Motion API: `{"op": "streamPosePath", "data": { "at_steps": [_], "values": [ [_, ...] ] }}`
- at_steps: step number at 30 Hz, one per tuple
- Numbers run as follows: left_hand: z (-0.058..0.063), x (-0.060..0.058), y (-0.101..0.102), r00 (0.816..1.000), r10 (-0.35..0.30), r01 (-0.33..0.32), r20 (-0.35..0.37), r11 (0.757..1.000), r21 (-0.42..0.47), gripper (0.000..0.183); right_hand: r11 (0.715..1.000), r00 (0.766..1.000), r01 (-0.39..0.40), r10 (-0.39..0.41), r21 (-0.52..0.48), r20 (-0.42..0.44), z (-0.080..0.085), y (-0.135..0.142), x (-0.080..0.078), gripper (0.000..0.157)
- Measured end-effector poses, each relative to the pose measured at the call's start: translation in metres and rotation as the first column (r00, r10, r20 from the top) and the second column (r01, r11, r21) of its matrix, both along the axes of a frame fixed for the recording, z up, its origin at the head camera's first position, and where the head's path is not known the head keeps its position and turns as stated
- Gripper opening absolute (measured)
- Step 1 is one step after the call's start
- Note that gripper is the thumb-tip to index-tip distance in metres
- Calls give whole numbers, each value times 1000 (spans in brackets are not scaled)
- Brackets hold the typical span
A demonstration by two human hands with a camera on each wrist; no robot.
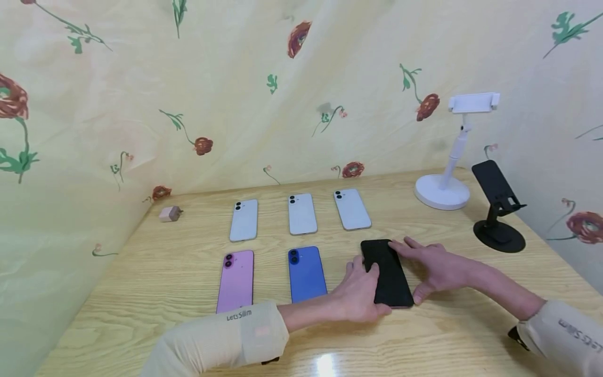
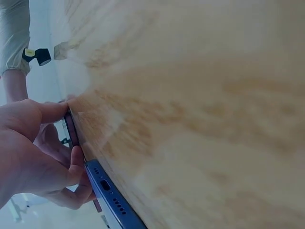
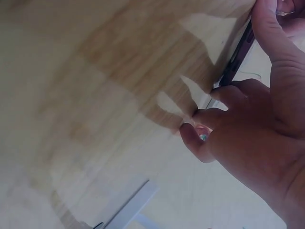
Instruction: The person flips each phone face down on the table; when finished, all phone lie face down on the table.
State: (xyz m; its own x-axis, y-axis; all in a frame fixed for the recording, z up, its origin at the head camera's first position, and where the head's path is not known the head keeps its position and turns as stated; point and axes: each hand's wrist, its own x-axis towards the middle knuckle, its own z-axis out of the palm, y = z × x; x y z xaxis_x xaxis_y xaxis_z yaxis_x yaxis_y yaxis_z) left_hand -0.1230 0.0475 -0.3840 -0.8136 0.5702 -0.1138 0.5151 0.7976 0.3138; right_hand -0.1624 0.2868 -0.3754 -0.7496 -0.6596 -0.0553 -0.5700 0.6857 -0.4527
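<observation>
A smartphone with its black screen up (image 1: pixel 392 280) lies on the wooden table between both hands. My left hand (image 1: pixel 356 296) holds it along its left side, thumb by the near corner and fingers bent at the edge. At the right side, my right hand (image 1: pixel 440 268) grips it with the index finger at the far corner and the thumb at the near one. In the right wrist view the phone's thin dark edge (image 3: pixel 238 52) shows beside the fingers. A blue phone (image 1: pixel 306 275), back up, lies just left of my left hand, its lower end partly behind the forearm.
A purple phone (image 1: pixel 237 277) lies further left. Behind are three white phones, left (image 1: pixel 244 220), middle (image 1: pixel 302 213) and right (image 1: pixel 352 209). A charger plug (image 1: pixel 170 213) sits at back left. A white stand (image 1: pixel 442 191) and a black stand (image 1: pixel 499 235) occupy the right side.
</observation>
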Motion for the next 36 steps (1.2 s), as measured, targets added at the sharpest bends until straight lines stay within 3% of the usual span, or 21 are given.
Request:
{"op": "streamPosePath", "data": {
  "at_steps": [17,26,33,36],
  "values": [
    [-1,-1,-2,1000,5,-6,30,999,38,83,999,999,-1,0,-34,-47,-2,1,0,121],
    [-2,-2,-5,1000,-14,13,15,998,66,83,994,1000,-15,17,-108,20,6,3,-1,121],
    [-1,-4,-8,998,-70,70,-6,996,63,83,987,998,-62,56,-149,-40,11,-2,-2,118],
    [0,-5,-11,997,-76,74,10,991,116,88,984,995,-74,63,-159,-72,14,-6,-3,115]
  ]
}}
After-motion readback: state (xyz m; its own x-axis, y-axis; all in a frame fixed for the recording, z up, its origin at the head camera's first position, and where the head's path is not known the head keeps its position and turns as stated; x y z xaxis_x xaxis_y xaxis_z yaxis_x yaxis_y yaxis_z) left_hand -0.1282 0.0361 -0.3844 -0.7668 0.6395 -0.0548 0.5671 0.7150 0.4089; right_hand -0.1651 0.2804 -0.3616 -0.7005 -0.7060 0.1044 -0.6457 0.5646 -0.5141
